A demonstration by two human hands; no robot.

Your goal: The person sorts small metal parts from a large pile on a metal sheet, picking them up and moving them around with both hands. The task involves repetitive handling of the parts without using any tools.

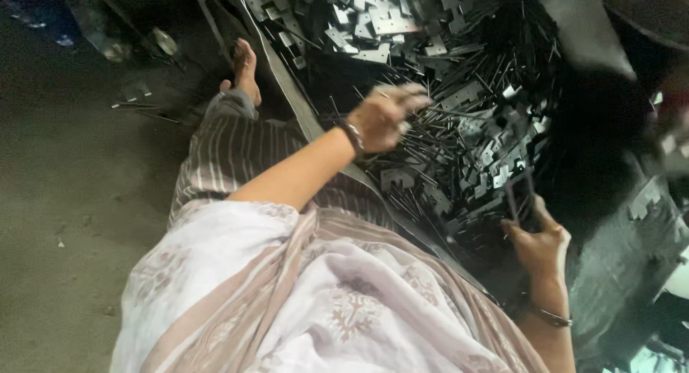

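My left hand (pixel 384 116), with a dark band at the wrist, hovers over a heap of thin metal rods (pixel 438 140). Its fingers are curled and blurred, so whether they hold anything is unclear. My right hand (pixel 540 245), wearing a thin bangle, grips a small stack of dark flat metal pieces (pixel 518 198) held upright at the near edge of the heap. Notched flat metal plates (pixel 373 25) lie piled at the far side of the heap and mixed among the rods.
I sit on a dark concrete floor (pixel 64 201) with a striped garment and pale patterned cloth (pixel 323 301) over my lap, one bare foot (pixel 245 70) stretched out. A dark metal sheet edge (pixel 301 107) borders the heap. A dark machine body (pixel 624 265) stands at the right.
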